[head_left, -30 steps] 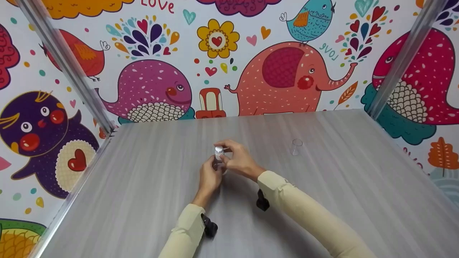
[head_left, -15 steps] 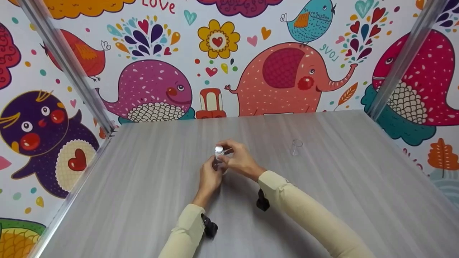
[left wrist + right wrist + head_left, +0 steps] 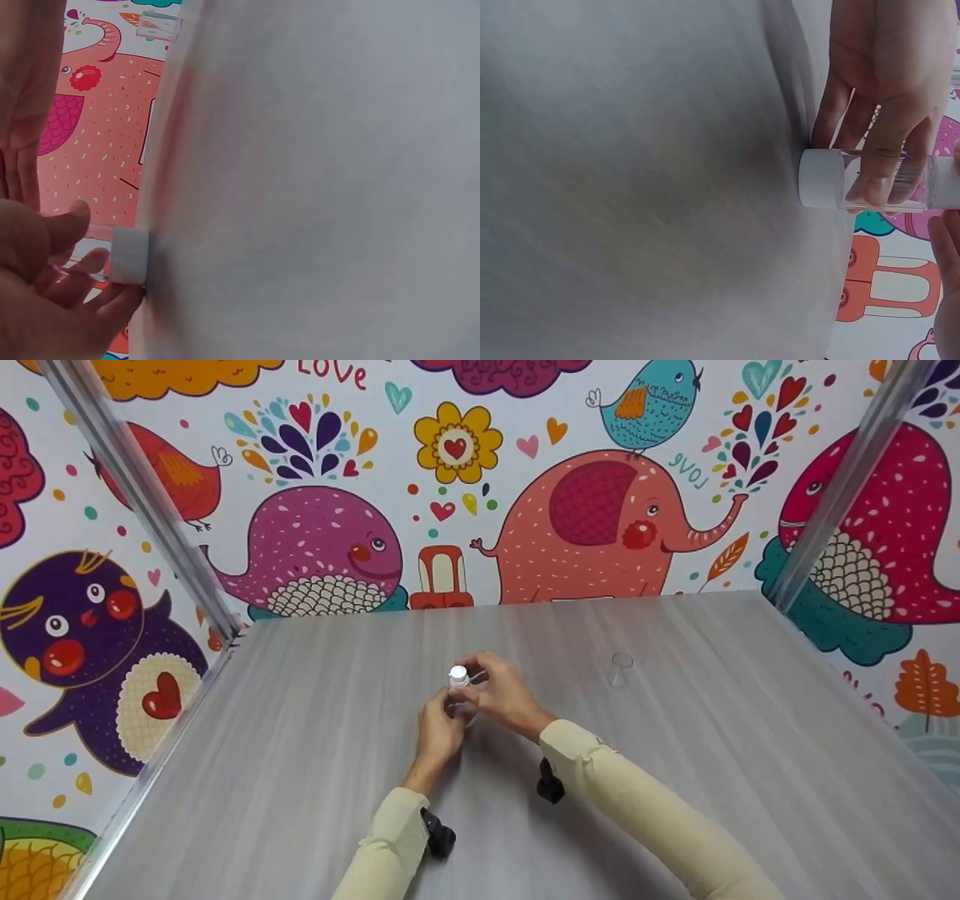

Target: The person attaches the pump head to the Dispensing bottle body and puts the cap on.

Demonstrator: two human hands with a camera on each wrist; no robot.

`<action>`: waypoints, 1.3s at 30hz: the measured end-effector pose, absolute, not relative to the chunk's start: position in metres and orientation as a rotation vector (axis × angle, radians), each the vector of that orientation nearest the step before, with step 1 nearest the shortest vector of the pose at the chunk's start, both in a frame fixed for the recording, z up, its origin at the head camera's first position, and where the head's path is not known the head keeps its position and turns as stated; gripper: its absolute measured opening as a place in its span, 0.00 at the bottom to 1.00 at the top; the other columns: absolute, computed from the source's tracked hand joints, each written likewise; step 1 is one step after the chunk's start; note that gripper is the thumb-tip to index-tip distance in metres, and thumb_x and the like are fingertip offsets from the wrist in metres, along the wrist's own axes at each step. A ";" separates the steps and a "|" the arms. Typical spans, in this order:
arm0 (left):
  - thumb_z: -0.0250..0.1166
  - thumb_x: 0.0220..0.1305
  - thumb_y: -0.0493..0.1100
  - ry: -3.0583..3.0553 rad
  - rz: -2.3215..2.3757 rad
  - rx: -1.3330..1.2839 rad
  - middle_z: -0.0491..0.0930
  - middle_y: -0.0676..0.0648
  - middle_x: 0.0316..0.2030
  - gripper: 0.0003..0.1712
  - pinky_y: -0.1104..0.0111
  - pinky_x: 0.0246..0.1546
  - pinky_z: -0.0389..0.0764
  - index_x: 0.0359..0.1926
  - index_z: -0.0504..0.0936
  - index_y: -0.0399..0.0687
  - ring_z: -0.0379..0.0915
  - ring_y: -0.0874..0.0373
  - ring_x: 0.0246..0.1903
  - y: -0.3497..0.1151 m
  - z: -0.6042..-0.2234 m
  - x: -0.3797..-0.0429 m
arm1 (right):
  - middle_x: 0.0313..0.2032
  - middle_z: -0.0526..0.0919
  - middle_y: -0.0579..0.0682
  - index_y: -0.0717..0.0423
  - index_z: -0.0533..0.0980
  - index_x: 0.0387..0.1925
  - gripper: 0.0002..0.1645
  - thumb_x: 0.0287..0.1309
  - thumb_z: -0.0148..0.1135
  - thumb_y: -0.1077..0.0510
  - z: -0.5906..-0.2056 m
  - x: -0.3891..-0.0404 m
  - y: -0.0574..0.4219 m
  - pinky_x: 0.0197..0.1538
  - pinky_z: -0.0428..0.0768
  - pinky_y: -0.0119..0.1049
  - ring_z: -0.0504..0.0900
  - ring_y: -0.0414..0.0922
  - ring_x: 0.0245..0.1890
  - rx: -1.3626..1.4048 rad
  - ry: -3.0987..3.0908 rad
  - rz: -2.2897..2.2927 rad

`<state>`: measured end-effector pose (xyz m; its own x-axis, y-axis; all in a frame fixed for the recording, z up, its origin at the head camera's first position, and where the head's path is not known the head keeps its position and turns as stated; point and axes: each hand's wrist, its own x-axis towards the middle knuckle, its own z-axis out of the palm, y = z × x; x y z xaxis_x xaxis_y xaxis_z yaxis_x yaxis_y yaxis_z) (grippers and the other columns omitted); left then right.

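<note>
A small clear bottle with a white top (image 3: 458, 676) is held upright over the table between both hands. My left hand (image 3: 439, 729) grips its clear body, thumb across the front in the right wrist view. At the bottle's lower end, the white base (image 3: 821, 178) sits close over the tabletop. My right hand (image 3: 507, 695) has its thumb and index finger bent around the white upper part from the right. Off to the right stands a clear, cup-like cap (image 3: 620, 670), also seen as a clear cap (image 3: 157, 26) at the top of the left wrist view.
The grey wood-grain table (image 3: 315, 780) is bounded by a cartoon-printed wall (image 3: 330, 547) at the back and sides. Metal posts rise at the two back corners, the left post (image 3: 142, 502) and the right post (image 3: 847, 502).
The right fingers have shifted slightly at the bottle's white top, so more of the top shows. The left hand and the clear cap stay where they were.
</note>
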<state>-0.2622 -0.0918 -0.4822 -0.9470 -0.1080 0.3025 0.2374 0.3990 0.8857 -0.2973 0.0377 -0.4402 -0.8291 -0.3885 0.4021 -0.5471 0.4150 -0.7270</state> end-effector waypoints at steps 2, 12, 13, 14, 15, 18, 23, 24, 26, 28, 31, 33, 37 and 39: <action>0.63 0.59 0.25 -2.345 -1.573 -0.108 0.85 0.31 0.44 0.13 0.56 0.41 0.86 0.46 0.81 0.31 0.85 0.41 0.44 -0.092 -0.483 -0.262 | 0.49 0.82 0.55 0.61 0.77 0.54 0.26 0.55 0.74 0.57 -0.441 -0.298 0.038 0.56 0.83 0.45 0.83 0.48 0.49 0.837 -2.497 1.376; 0.62 0.60 0.24 -2.350 -1.619 -0.103 0.85 0.32 0.42 0.14 0.58 0.41 0.87 0.48 0.80 0.31 0.85 0.43 0.43 -0.092 -0.482 -0.264 | 0.59 0.77 0.57 0.58 0.73 0.62 0.28 0.62 0.66 0.57 -0.434 -0.296 0.039 0.64 0.78 0.50 0.78 0.54 0.59 0.827 -2.534 1.404; 0.62 0.60 0.24 -2.356 -1.601 -0.106 0.85 0.32 0.42 0.15 0.57 0.41 0.87 0.48 0.80 0.31 0.85 0.42 0.43 -0.092 -0.482 -0.265 | 0.60 0.77 0.57 0.57 0.73 0.63 0.27 0.62 0.64 0.58 -0.433 -0.296 0.039 0.65 0.78 0.49 0.78 0.54 0.60 0.836 -2.535 1.393; 0.62 0.60 0.25 -2.363 -1.581 -0.103 0.85 0.32 0.42 0.15 0.57 0.41 0.87 0.49 0.80 0.31 0.85 0.42 0.43 -0.092 -0.482 -0.265 | 0.61 0.77 0.57 0.57 0.73 0.63 0.28 0.61 0.63 0.60 -0.432 -0.296 0.039 0.66 0.77 0.49 0.78 0.54 0.61 0.848 -2.533 1.383; 0.61 0.60 0.25 -2.368 -1.565 -0.102 0.85 0.32 0.42 0.15 0.56 0.41 0.87 0.49 0.80 0.31 0.85 0.42 0.43 -0.092 -0.482 -0.265 | 0.62 0.77 0.57 0.57 0.73 0.64 0.28 0.61 0.62 0.62 -0.432 -0.296 0.039 0.66 0.76 0.50 0.77 0.54 0.62 0.862 -2.531 1.375; 0.61 0.59 0.25 -2.368 -1.547 -0.107 0.86 0.33 0.42 0.16 0.57 0.41 0.87 0.49 0.81 0.31 0.85 0.42 0.44 -0.093 -0.482 -0.265 | 0.65 0.75 0.56 0.57 0.73 0.65 0.29 0.61 0.61 0.66 -0.433 -0.296 0.040 0.68 0.75 0.49 0.76 0.53 0.64 0.899 -2.521 1.404; 0.59 0.59 0.24 -2.355 -1.533 -0.125 0.86 0.33 0.41 0.17 0.57 0.41 0.87 0.49 0.80 0.30 0.85 0.41 0.43 -0.093 -0.483 -0.264 | 0.64 0.76 0.57 0.59 0.74 0.64 0.28 0.62 0.60 0.71 -0.436 -0.294 0.038 0.67 0.76 0.49 0.77 0.52 0.63 0.926 -2.501 1.433; 0.58 0.59 0.24 -2.352 -1.534 -0.127 0.85 0.32 0.41 0.17 0.57 0.41 0.87 0.49 0.80 0.30 0.85 0.41 0.43 -0.093 -0.484 -0.264 | 0.63 0.77 0.57 0.60 0.74 0.63 0.27 0.62 0.60 0.72 -0.436 -0.294 0.038 0.66 0.77 0.49 0.78 0.52 0.61 0.928 -2.497 1.434; 0.58 0.59 0.24 -2.350 -1.544 -0.129 0.85 0.32 0.41 0.17 0.57 0.41 0.87 0.50 0.80 0.30 0.85 0.41 0.43 -0.093 -0.484 -0.264 | 0.60 0.79 0.58 0.61 0.75 0.62 0.26 0.62 0.59 0.73 -0.437 -0.293 0.037 0.64 0.79 0.50 0.80 0.53 0.59 0.938 -2.490 1.434; 0.58 0.60 0.24 -2.354 -1.553 -0.122 0.84 0.33 0.41 0.17 0.57 0.41 0.86 0.50 0.80 0.30 0.85 0.41 0.43 -0.093 -0.484 -0.263 | 0.57 0.80 0.59 0.62 0.76 0.60 0.25 0.62 0.60 0.73 -0.437 -0.293 0.037 0.62 0.80 0.50 0.81 0.54 0.56 0.939 -2.491 1.427; 0.59 0.59 0.24 -2.356 -1.564 -0.125 0.84 0.33 0.41 0.17 0.59 0.40 0.86 0.51 0.80 0.30 0.85 0.42 0.44 -0.093 -0.484 -0.263 | 0.54 0.82 0.59 0.63 0.76 0.59 0.23 0.62 0.61 0.72 -0.438 -0.294 0.037 0.60 0.81 0.49 0.82 0.54 0.54 0.936 -2.486 1.417; 0.59 0.59 0.24 -2.356 -1.570 -0.122 0.84 0.32 0.42 0.18 0.60 0.40 0.86 0.51 0.79 0.30 0.85 0.42 0.44 -0.093 -0.484 -0.263 | 0.53 0.82 0.59 0.64 0.77 0.58 0.22 0.61 0.63 0.71 -0.437 -0.295 0.037 0.59 0.82 0.50 0.82 0.54 0.52 0.933 -2.479 1.422; 0.60 0.60 0.24 -2.356 -1.584 -0.112 0.84 0.32 0.44 0.18 0.60 0.40 0.86 0.52 0.79 0.31 0.84 0.42 0.45 -0.092 -0.483 -0.262 | 0.50 0.83 0.59 0.65 0.77 0.54 0.19 0.61 0.66 0.68 -0.437 -0.297 0.038 0.56 0.83 0.50 0.83 0.53 0.49 0.933 -2.458 1.425; 0.61 0.60 0.25 -2.360 -1.576 -0.110 0.84 0.32 0.45 0.17 0.60 0.41 0.86 0.51 0.80 0.31 0.84 0.42 0.45 -0.092 -0.483 -0.262 | 0.48 0.84 0.58 0.64 0.78 0.53 0.18 0.61 0.66 0.66 -0.437 -0.297 0.038 0.55 0.83 0.49 0.84 0.52 0.48 0.928 -2.458 1.419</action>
